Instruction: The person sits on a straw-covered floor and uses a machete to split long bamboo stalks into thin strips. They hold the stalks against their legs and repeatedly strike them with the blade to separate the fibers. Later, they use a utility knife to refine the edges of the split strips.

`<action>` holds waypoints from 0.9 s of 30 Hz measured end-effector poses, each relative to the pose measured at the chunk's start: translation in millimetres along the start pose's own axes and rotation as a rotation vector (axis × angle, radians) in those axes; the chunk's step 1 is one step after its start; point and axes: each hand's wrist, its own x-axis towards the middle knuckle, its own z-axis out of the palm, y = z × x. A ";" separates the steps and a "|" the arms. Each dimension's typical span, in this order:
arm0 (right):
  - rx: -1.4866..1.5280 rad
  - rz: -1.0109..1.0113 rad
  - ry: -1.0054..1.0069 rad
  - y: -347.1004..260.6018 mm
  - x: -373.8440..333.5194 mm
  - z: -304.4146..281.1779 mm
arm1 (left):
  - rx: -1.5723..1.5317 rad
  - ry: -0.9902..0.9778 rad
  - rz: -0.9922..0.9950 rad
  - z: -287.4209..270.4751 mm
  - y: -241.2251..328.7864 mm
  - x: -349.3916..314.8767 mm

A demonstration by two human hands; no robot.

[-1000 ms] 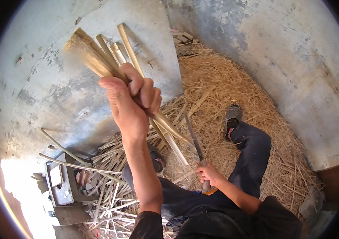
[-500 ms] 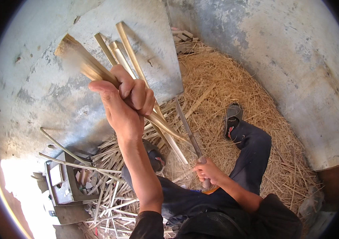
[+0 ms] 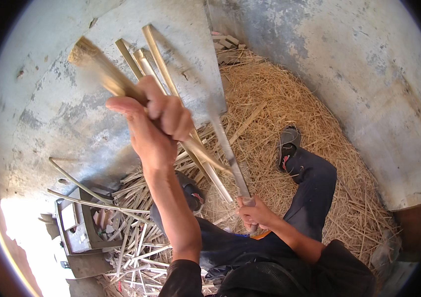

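My left hand is raised high and closed around a long bamboo stick whose frayed top end points up-left and looks blurred. Its lower end runs down toward my lap. My right hand sits low near my knees, gripping the handle of a long knife. The blade slants up-left and meets the bamboo stick just below my left hand. Several more bamboo strips lean against the grey wall behind the left hand.
A heap of straw-like shavings covers the floor around my legs and sandalled foot. Cut bamboo slats lie piled at lower left beside a grey metal box. Concrete walls close in behind.
My left hand has drawn the bamboo stick further up and left. The knife blade has swung up, its tip now nearer the stick below the left hand.
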 end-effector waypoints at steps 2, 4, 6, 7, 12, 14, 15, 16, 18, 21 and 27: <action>-0.126 0.078 0.139 -7.1 -6.1 -0.9 | 0.010 0.011 0.028 -8.7 6.1 -1.4; -0.083 0.069 0.050 -11.9 -1.4 -12.5 | -0.012 0.024 0.018 -11.4 9.5 -1.4; -0.047 0.007 0.028 -23.1 0.7 -11.6 | 0.034 0.033 0.020 -4.2 9.5 -3.9; -0.036 -0.043 0.054 -32.6 -5.0 -4.0 | 0.033 0.045 0.018 -1.8 8.9 -5.3; 0.060 -0.344 0.036 -56.4 -24.8 20.2 | 0.092 0.072 0.025 7.2 4.3 -4.6; -0.070 -0.488 0.108 -22.1 -5.8 15.6 | 0.082 0.084 0.016 11.5 2.3 -2.6; -0.054 -0.319 0.035 -11.7 0.0 9.1 | 0.088 0.092 0.023 11.8 3.0 -3.8; -0.038 -0.153 -0.037 -6.1 2.8 0.7 | 0.094 0.099 0.032 12.7 4.3 -5.8; -0.134 -0.004 -0.051 -2.3 4.2 -9.3 | 0.125 0.131 0.033 14.0 6.2 -7.0; -0.351 -0.055 0.080 -9.6 2.7 -8.7 | 0.178 0.190 0.014 16.7 7.3 -6.6; -0.439 -0.388 0.088 -26.1 -6.1 8.3 | 0.168 0.169 -0.044 24.9 3.8 -8.0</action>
